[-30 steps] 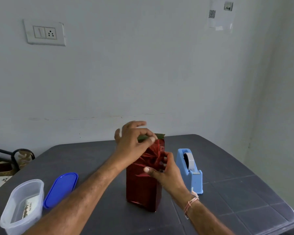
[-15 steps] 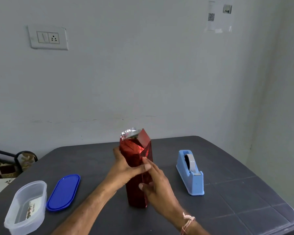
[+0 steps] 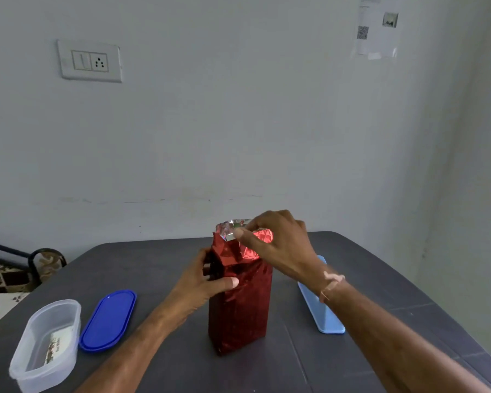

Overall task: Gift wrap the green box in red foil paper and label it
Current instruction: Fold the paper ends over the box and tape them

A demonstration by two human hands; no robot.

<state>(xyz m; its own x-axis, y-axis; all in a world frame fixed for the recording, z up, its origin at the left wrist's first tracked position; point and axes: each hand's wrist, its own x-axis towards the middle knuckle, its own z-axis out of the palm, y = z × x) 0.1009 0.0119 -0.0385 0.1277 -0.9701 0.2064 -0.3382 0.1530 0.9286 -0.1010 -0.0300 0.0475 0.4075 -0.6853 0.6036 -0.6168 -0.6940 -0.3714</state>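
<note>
Tall box wrapped in red foil paper (image 3: 240, 307), shown upright at the centre of the dark grey table (image 3: 380, 265), with its long axis vertical and its unsealed end pointing up. The right hand (image 3: 281, 245), half a second ago laid on the body, has been raised to the top, where the silver-backed foil flap (image 3: 230, 228) is pinched; closing of this end is judged begun. The upper left side is gripped by the left hand (image 3: 201, 282).

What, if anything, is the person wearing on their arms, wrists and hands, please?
The left forearm and right forearm are bare, with no sleeves in view. The left hand and right hand wear no gloves, and no rings show. A thin pale pink thread band with a knotted end circles the right wrist; nothing circles the left.
</note>
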